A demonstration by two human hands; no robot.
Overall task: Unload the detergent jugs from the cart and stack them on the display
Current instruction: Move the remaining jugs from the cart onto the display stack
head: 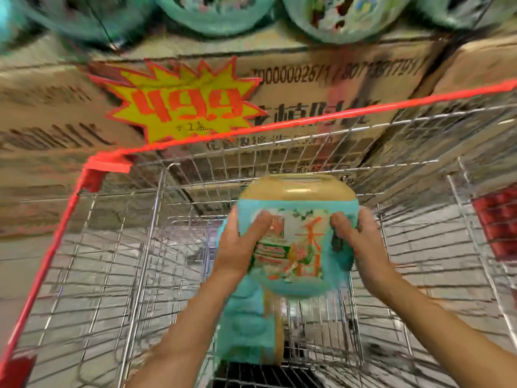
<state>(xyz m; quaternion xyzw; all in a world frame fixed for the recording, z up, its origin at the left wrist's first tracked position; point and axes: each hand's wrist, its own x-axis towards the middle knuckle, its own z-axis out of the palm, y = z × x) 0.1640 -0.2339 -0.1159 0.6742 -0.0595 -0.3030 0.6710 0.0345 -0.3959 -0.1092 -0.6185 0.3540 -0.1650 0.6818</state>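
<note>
- Head view: a rounded teal plastic jug with a glossy gold cap is held above the wire-mesh cart, which has a red rim.
- A second teal jug lies in the cart's basket, under the held one.
- The left hand grips the jug's left side, thumb across the printed label.
- The right hand clasps the right side, fingers curled round it.
- Beyond the cart, brown cardboard boxes carry a spiky yellow-and-red price tag, with more teal jugs on top.

My head-worn camera, the only view, looks forward and down into the cart, close above my left hand and right hand, cardboard boxes just ahead.
</note>
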